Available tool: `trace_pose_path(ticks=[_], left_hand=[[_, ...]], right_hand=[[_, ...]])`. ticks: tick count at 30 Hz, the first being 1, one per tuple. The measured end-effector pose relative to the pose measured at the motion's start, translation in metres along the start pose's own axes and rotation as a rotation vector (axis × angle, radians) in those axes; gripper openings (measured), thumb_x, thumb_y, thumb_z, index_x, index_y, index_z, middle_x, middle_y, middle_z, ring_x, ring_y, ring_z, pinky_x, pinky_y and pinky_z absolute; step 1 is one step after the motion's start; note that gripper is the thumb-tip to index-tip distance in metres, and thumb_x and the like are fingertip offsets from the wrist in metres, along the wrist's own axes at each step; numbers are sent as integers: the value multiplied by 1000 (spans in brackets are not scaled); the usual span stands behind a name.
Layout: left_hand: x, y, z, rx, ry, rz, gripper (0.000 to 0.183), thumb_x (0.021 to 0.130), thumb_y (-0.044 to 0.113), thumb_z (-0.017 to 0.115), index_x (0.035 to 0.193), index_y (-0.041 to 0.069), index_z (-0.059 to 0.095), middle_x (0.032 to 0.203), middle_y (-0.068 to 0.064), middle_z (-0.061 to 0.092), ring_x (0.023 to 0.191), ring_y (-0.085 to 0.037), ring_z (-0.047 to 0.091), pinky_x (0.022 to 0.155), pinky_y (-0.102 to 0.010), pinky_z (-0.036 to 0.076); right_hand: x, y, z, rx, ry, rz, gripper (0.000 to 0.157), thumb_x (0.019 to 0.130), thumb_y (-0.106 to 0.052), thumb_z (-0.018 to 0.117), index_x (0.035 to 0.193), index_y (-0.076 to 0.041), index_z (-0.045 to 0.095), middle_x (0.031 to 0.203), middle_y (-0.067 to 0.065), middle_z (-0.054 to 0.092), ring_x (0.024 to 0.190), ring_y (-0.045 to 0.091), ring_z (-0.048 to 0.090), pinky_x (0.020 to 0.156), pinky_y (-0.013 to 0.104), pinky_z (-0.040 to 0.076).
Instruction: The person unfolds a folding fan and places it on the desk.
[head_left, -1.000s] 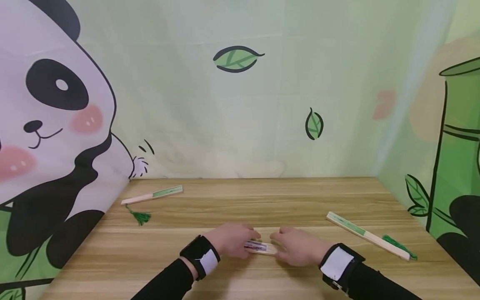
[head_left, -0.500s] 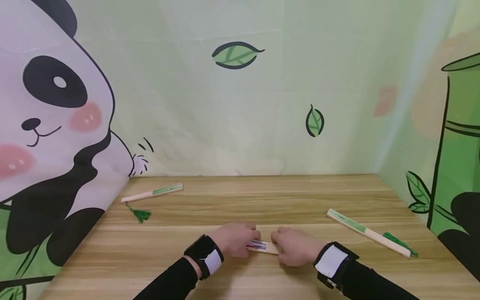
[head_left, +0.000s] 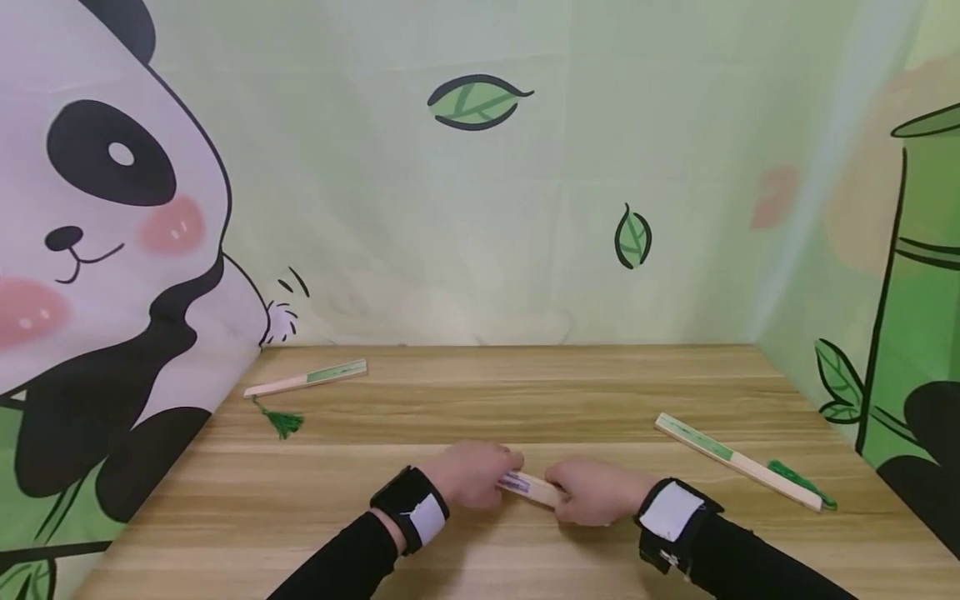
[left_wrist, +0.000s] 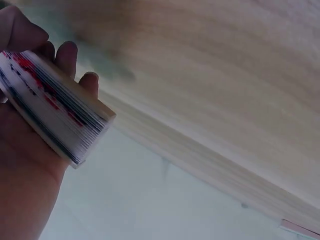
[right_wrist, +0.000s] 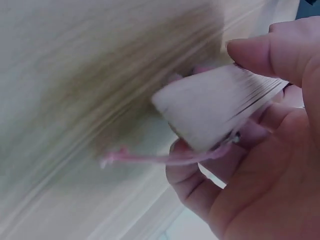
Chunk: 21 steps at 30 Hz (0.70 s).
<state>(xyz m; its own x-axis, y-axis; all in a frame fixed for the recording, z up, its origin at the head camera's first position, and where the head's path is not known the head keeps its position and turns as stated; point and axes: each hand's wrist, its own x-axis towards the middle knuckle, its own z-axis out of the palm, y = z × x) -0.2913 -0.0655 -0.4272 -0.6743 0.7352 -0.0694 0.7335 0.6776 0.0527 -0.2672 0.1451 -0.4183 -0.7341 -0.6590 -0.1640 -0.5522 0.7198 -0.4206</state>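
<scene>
A folded folding fan (head_left: 534,489) is held between both hands near the front middle of the wooden table. My left hand (head_left: 474,475) grips its left end; in the left wrist view the fan's pleated edge (left_wrist: 60,107) shows red and dark printing, with fingers curled round it. My right hand (head_left: 600,490) holds the other end, where the right wrist view shows bare pale ribs (right_wrist: 200,110) between thumb and fingers. A pink cord (right_wrist: 155,158) hangs from that end. The fan slants slightly down to the right in the head view.
At the back left of the table (head_left: 480,392) lies a folded fan (head_left: 337,372) with a green tassel (head_left: 283,422). Another folded fan (head_left: 738,462) lies at the right, a green tassel (head_left: 801,485) beside it. A panda-printed cloth backdrop (head_left: 375,208) stands behind and at both sides.
The fan has shifted slightly right and tilted more, its right end lower. Both hands hold it throughout, the right fingers now closer round its end. The two other fans stay put.
</scene>
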Motion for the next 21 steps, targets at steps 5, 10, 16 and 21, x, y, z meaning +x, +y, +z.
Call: trace_pose_path(ticks=[5,10,16,21], left_hand=[[1,-6,-5,28,80,10,22,78,7,72,91,18,59,77,9,52,66,-9,49,57,-23,40],[3,-13,-15,83,179,-12,19,81,9,73,97,15,66,83,6,61,76,-12,56,71,-30,49],[1,-21,-32,96,528,-53,28,78,13,83,102,13,66,107,-4,63,112,-26,55,101,-56,37],[2,-21,-50,-114,853,-169,59,73,3,86,123,7,55,146,-21,36,133,-38,38,105,-56,36]], right_hand=[[-5,3,-6,172,-16,-17,11,93,-9,61,83,-14,58,62,-7,50,51,6,47,46,20,35],[-6,4,-9,358,18,-14,11,102,-14,50,97,-8,58,62,0,53,44,11,49,39,21,38],[1,1,-14,478,132,-1,16,106,-19,44,106,-7,55,64,-2,45,47,10,40,39,21,31],[7,-11,-25,724,219,4,20,107,-20,41,110,-3,51,72,2,42,53,13,38,46,22,31]])
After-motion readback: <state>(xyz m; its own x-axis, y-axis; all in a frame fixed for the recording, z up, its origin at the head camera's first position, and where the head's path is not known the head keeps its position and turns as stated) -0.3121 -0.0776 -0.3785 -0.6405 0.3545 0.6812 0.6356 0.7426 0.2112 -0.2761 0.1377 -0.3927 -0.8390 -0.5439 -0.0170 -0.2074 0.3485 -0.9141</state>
